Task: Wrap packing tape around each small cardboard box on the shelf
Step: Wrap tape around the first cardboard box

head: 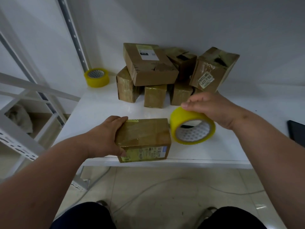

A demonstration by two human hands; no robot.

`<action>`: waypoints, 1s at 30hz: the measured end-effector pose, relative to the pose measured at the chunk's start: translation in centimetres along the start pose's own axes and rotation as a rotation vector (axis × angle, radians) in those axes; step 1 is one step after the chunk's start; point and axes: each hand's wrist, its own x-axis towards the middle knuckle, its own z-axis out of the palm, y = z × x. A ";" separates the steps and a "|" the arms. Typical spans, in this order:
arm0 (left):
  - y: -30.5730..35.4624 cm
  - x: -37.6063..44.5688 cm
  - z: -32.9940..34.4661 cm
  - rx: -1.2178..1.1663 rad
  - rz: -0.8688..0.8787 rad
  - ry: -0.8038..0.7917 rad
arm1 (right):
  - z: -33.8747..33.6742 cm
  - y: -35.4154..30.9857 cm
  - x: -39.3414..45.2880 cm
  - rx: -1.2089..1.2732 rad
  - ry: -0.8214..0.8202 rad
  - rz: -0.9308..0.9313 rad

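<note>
Both forearms reached out from the bottom of the view toward the white shelf (pixel 102 109). At its front edge the left hand (pixel 105 136) was clamped around the left end of a small cardboard box (pixel 145 138), thumb on the near labelled face and fingers curled over the far top edge. Just right of that box, the right hand (pixel 212 108) gripped a yellow tape roll (pixel 192 125) from above, fingers wrapped over its rim, the roll tilted and touching or nearly touching the box's right end. Whether a strip already ran from roll to box could not be made out.

Beyond both hands sat a pile of boxes (pixel 165 75), several glossy with tape, and a second tape roll (pixel 97 77) stood well off past the left hand.

The box overhung the shelf lip slightly, so a hard pull on the tape could probably drag it off the edge if the left hand slackened. Pulling at a slant would likely wrinkle the tape or stick it to itself.
</note>
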 end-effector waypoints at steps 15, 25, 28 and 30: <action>1.5 1.5 -0.2 0.332 -0.075 -0.118 | 4.1 3.9 0.7 -0.499 -0.115 0.068; 4.0 3.1 2.3 0.319 -0.064 0.011 | 4.6 7.9 -1.5 0.753 -0.013 0.392; 3.3 2.5 2.2 0.215 -0.033 0.058 | 4.9 9.1 -2.4 1.116 -0.100 0.407; 2.7 2.1 2.1 0.109 0.004 0.164 | 4.2 8.6 -2.2 1.218 -0.092 0.303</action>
